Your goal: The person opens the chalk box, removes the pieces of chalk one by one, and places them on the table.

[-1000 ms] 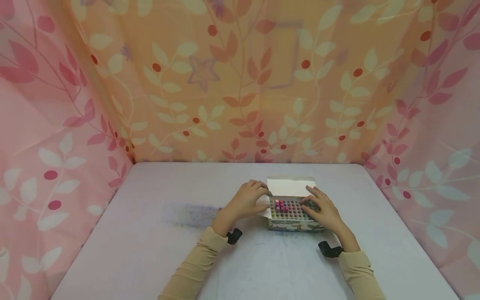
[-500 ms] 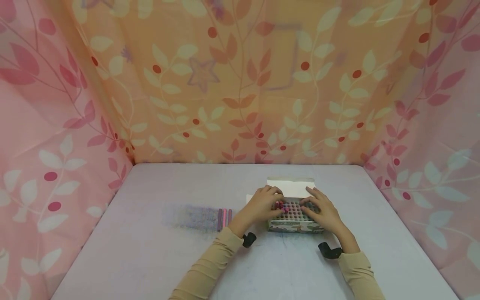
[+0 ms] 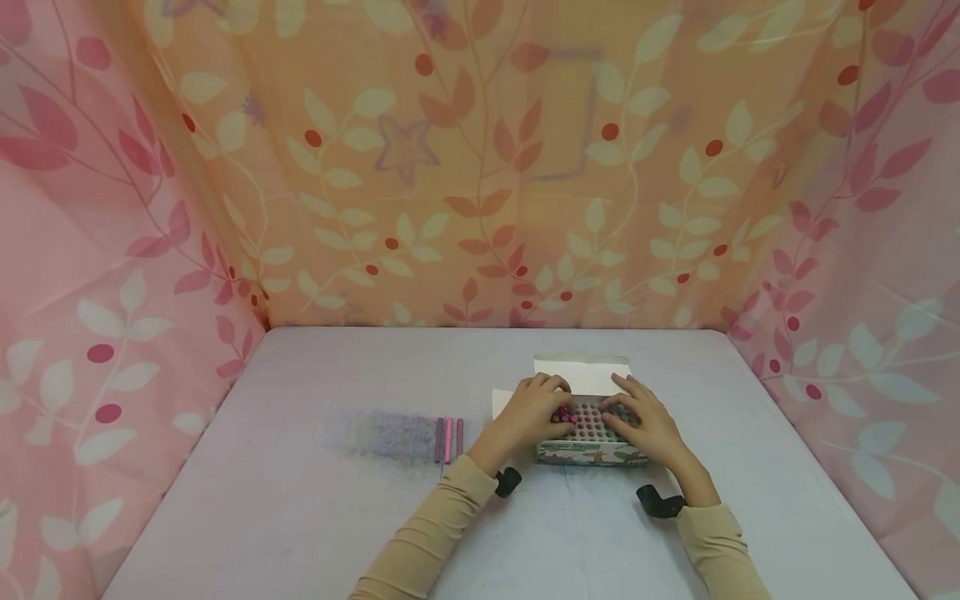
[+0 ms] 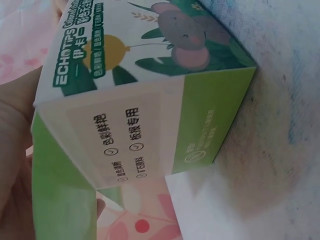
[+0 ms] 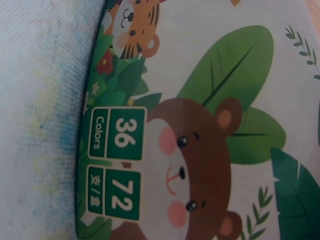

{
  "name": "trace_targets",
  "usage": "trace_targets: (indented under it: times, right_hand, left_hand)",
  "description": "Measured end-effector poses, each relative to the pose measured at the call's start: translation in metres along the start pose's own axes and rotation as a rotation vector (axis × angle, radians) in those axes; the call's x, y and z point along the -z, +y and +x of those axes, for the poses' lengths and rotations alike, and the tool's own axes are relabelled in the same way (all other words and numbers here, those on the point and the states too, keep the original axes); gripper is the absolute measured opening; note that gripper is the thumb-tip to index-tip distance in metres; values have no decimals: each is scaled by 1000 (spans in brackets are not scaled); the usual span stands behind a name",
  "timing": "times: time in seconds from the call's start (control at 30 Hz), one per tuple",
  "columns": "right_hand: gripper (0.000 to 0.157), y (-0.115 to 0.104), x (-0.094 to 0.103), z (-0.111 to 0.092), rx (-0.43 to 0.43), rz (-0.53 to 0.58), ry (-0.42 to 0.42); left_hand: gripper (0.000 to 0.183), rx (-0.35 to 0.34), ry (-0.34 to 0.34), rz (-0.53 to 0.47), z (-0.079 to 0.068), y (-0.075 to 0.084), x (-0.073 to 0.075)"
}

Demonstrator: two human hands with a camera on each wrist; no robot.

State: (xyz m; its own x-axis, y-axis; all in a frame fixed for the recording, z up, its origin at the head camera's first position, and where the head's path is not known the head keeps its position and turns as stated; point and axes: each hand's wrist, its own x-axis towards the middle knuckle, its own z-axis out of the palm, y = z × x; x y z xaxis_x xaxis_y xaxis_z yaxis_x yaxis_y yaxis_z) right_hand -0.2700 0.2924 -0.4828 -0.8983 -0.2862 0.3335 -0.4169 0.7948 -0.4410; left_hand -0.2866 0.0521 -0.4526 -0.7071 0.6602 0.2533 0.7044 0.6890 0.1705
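The chalk box point(image 3: 592, 452) stands with its lid raised, its top face a grid of round chalk ends point(image 3: 590, 425). A few pink and red chalk sticks point(image 3: 566, 414) poke up above the rest on the left side. My left hand point(image 3: 531, 412) reaches over that corner, fingers bent, with fingers and thumb apart on either side of the raised sticks. Its fingertips are partly hidden. My right hand point(image 3: 647, 421) rests over the box's right part, fingers spread across the chalk tops. Printed animals cover the box front point(image 5: 200, 165) in the right wrist view.
Three chalk sticks point(image 3: 448, 440), purple, pink and mauve, lie side by side left of the box, next to a bluish chalk smear point(image 3: 382, 433) on the white table point(image 3: 262, 500). The box lid point(image 3: 581, 377) leans back; a white side flap point(image 3: 501, 402) sticks out left. Patterned curtains point(image 3: 465, 208) enclose the table.
My left hand has moved right, from beside the box to over its raised chalk sticks, uncovering the three sticks on the table. My right hand has stayed in place.
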Motion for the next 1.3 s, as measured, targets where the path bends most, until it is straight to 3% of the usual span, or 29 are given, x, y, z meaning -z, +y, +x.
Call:
trace_targets:
  times: [0.43, 0.93, 1.3]
  right_hand:
    - [14, 0, -1, 0, 11, 9, 8]
    - [13, 3, -2, -1, 24, 14, 17]
    - [12, 3, -3, -1, 13, 18, 21]
  left_hand:
    - [23, 1, 55, 1, -2, 4, 0]
    - [18, -2, 186, -95, -4, 11, 10]
    - [15, -55, 343, -75, -13, 14, 36]
